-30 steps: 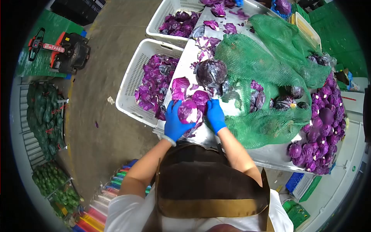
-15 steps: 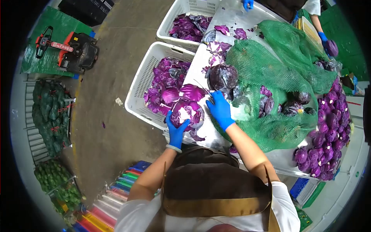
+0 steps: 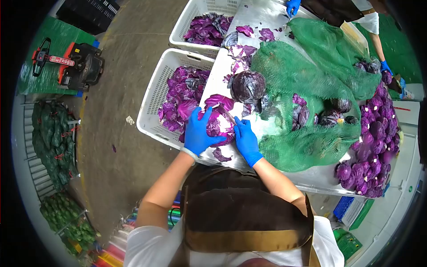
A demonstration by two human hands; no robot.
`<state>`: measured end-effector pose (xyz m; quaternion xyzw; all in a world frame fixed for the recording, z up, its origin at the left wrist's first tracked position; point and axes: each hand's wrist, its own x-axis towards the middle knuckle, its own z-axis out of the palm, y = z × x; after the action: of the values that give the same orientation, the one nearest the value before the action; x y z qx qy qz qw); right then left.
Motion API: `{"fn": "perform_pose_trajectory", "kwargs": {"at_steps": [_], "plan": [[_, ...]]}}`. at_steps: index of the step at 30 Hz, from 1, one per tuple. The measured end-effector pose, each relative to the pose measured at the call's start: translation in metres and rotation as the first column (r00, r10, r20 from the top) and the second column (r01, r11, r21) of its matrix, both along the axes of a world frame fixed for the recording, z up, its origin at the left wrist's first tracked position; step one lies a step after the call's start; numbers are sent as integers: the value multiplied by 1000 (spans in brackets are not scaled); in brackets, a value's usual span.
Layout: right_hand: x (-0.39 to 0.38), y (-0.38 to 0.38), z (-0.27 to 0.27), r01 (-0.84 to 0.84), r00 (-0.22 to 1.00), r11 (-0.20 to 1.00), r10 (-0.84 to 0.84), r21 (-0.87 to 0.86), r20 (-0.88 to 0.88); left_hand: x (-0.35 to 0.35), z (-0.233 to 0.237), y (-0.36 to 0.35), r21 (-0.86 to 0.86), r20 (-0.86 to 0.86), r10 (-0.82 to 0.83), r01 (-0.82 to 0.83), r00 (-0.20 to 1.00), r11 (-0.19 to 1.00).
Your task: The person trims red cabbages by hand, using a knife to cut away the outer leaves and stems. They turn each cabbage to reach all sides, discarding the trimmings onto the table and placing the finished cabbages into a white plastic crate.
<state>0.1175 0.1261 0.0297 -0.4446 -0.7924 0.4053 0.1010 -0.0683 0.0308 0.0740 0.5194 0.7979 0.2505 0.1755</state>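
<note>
A red cabbage (image 3: 219, 124) sits at the table's left edge, with a loose outer leaf (image 3: 219, 101) at its top. My left hand (image 3: 198, 133), in a blue glove, grips its left side with the fingers spread over it. In my right hand (image 3: 247, 140), also gloved in blue, is a knife (image 3: 228, 115), its blade against the cabbage's upper right side; the handle is mostly hidden by the fingers. A darker whole cabbage (image 3: 248, 86) rests just beyond. A small torn leaf (image 3: 221, 155) lies below the held cabbage.
White crates (image 3: 151, 95) of purple leaves stand left of the metal table (image 3: 307, 179). Green netting (image 3: 307, 151) with cabbages covers its middle; many cabbages (image 3: 371, 147) are piled right. Across the table, a co-worker's gloved hands (image 3: 292, 7) show. A red-black machine (image 3: 84, 66) stands far left.
My left hand has moved up and over the cabbage's left side. The cabbage has turned, hiding its pale cut base. My right hand and the knife have come down against it.
</note>
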Motion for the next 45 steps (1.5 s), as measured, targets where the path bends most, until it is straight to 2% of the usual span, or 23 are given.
{"fn": "perform_pose_trajectory", "kwargs": {"at_steps": [2,8,12,15,16,19,21,23,24,25,27,28,31,32,34,35,36,38,39,40,41,43,45], "plan": [[-3,4,-3,2,1000,1000,-3,20,30,16,-9,-5,18,-104,58,-57,993,998],[-13,38,-23,16,993,999,-12,-30,117,43,-11,4,48,-125,181,-177,975,983],[-19,65,-20,16,942,990,31,-138,333,50,-8,10,67,-207,143,-131,968,989],[4,69,-43,74,981,966,-26,-247,192,52,-16,-7,142,-268,73,-36,961,989],[5,52,-44,70,996,985,-77,-157,-40,48,-21,-12,182,-246,90,-45,965,982],[-1,24,-34,225,974,920,-204,-320,97,29,-42,-40,216,-111,42,-17,993,976],[-3,17,-56,258,966,966,-259,30,27,24,-59,-53,218,-58,62,-48,996,975],[15,43,-107,337,933,848,-360,-409,20,22,-58,-51,223,-48,98,-85,994,971],[22,56,-85,238,964,946,-203,-219,170,19,-56,-54,213,-9,112,-107,994,971],[20,53,-57,251,961,894,-184,-372,204,12,-63,-62,191,-35,90,-82,995,978],[23,40,-59,175,954,979,-142,-108,263,1,-65,-78,210,22,50,-53,999,976],[30,36,-54,167,954,978,-129,-123,270,-1,-64,-84,191,42,18,-26,999,981],[41,25,-7,151,988,978,-153,143,3,-17,-47,-79,142,168,-76,52,983,989],[38,23,16,71,997,971,-62,229,-43,-21,-40,-73,147,196,-118,90,973,985],[28,24,20,-172,952,970,209,170,-226,-29,-41,-65,171,187,-210,178,960,969],[22,25,22,-290,889,943,328,163,-320,-26,-38,-64,179,136,-120,94,983,979],[15,22,28,-331,897,943,326,34,-297,-20,-28,-61,194,86,-25,8,996,981],[4,23,24,-309,927,951,309,33,-212,-3,-16,-61,234,41,168,-173,985,957],[2,23,22,-286,934,958,282,15,-217,11,-26,-63,193,349,253,-333,902,923],[1,24,21,-308,925,951,303,14,-230,26,-45,-65,100,620,314,-469,719,878],[4,25,20,-331,916,944,323,9,-239,43,-59,-64,-35,822,345,-564,453,825],[5,25,18,-382,903,923,383,45,-195,66,-77,-53,40,640,441,-600,629,799],[7,24,18,-442,889,888,453,127,-75,62,-89,-44,45,677,448,-641,584,766]]}}
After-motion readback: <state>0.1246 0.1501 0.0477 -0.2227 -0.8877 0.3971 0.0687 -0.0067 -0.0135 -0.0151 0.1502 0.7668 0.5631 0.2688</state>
